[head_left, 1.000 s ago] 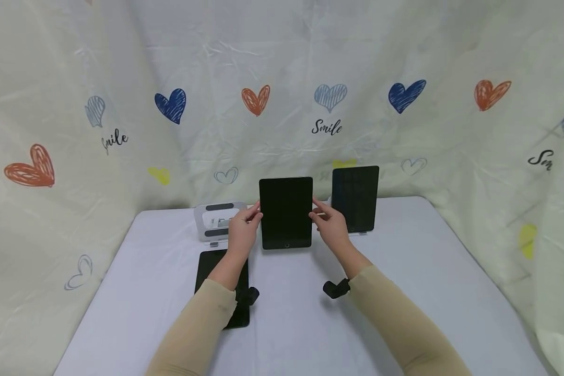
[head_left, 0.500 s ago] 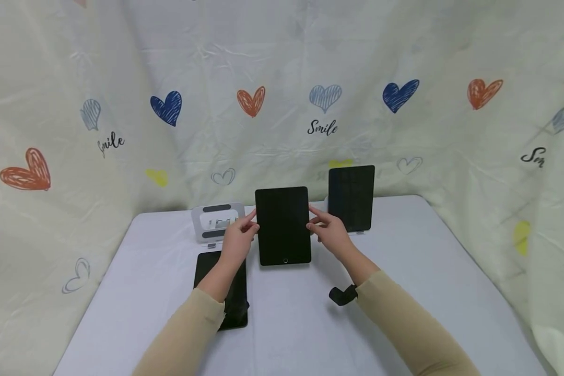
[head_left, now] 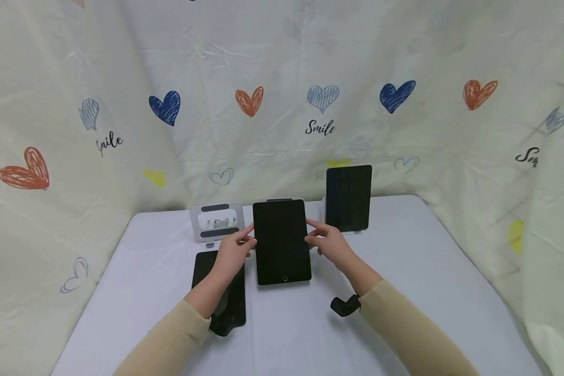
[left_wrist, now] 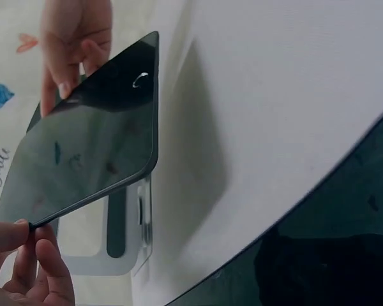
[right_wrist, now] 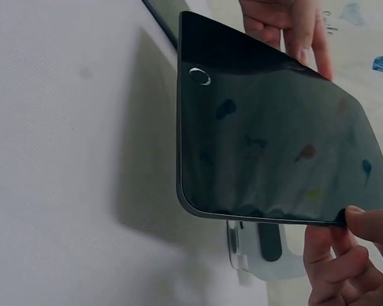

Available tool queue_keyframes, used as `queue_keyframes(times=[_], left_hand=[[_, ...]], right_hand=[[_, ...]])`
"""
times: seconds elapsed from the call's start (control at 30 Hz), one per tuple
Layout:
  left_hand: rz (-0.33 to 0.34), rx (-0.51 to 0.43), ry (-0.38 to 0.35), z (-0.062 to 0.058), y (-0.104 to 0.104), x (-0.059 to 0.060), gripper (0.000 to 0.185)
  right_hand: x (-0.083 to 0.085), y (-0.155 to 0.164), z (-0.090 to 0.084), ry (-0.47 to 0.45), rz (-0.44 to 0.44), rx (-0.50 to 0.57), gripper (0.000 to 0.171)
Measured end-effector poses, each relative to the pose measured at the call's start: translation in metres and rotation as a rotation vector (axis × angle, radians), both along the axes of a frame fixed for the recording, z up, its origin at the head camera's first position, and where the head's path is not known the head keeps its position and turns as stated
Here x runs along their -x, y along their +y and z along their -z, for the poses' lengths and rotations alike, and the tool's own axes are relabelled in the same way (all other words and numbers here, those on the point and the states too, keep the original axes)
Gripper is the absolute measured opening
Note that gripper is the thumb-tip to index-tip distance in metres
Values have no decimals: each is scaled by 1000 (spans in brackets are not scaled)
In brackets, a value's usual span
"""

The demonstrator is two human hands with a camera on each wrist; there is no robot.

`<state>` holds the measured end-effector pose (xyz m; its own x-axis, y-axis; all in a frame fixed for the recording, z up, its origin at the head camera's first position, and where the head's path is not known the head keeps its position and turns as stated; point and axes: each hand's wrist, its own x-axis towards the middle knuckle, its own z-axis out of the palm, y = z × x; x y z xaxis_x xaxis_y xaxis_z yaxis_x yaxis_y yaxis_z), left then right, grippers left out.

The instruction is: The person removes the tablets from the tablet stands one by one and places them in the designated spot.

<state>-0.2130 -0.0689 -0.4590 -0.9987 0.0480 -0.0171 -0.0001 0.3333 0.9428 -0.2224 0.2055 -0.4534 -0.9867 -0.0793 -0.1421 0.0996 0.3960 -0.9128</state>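
Note:
A black tablet (head_left: 282, 243) with a round home button hangs upright, tilted, at the middle of the head view. My left hand (head_left: 234, 253) pinches its left edge between thumb and fingers. On the opposite edge, my right hand (head_left: 331, 244) pinches it the same way. Both wrist views show the tablet apart from the white tabletop, its shadow falling beside it. Just behind it is a light stand with dark pads (right_wrist: 270, 242), mostly hidden by the tablet in the head view.
A second tablet (head_left: 237, 292) lies flat under my left forearm. Back left, a bare grey-white stand (head_left: 194, 222) stands on the table (head_left: 418, 271). Back right, another tablet (head_left: 349, 198) leans upright on a stand. A cloth with printed hearts (head_left: 164, 108) hangs behind.
Both hands have brought the tablet down and toward me, away from the stand behind it. The top of that stand now shows above the tablet. The grips look the same.

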Motion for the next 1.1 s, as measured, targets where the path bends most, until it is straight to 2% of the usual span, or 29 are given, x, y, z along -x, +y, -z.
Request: queue_keyframes(times=[0.23,0.43,0.93,1.1], left_hand=[[20,-26,-44,15,-1,-6,47],[44,5,-62,25,0,-10,48],[93,118,-158,29,12,-23,52],[108,161,-172,28,12,-26,53]], right_hand=[[-9,0,4,-49,-8,-3,58],[-17,0,7,-77,-5,-19,57],[-29,7,28,-161,20,-41,56],[-30,7,35,-172,-23,-43,58]])
